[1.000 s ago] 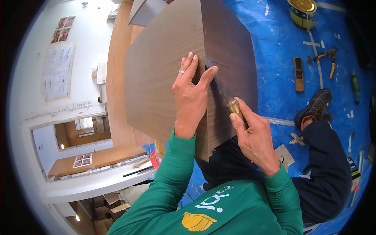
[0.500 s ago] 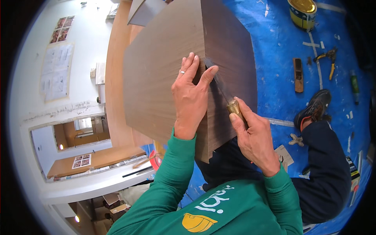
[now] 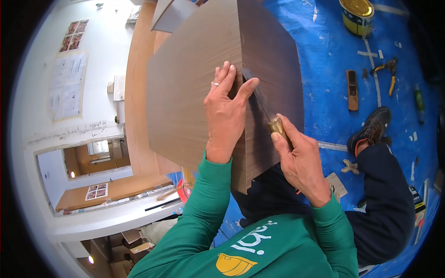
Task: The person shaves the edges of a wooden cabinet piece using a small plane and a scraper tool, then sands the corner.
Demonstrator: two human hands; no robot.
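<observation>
A large box-shaped piece with brown wood-grain faces [image 3: 194,102] stands before me, its vertical corner edge toward me. My right hand [image 3: 301,160] is closed around the wooden handle [image 3: 282,130] of a file, just behind its brass ferrule. The dark blade of the file [image 3: 260,101] slants up and left against the corner edge. My left hand [image 3: 225,111] lies on the left face beside that edge, fingers stretched out. Its thumb reaches over the corner and touches or nearly touches the blade near its far end. A blurred patch surrounds the blade's upper part.
A blue sheet [image 3: 324,92] covers the floor. On it lie a wooden hand plane [image 3: 352,90], yellow-handled pincers [image 3: 391,76], a green bottle [image 3: 419,104] and a yellow tin [image 3: 357,18]. My shoe [image 3: 371,126] is at right. A light wood panel [image 3: 139,92] stands at left.
</observation>
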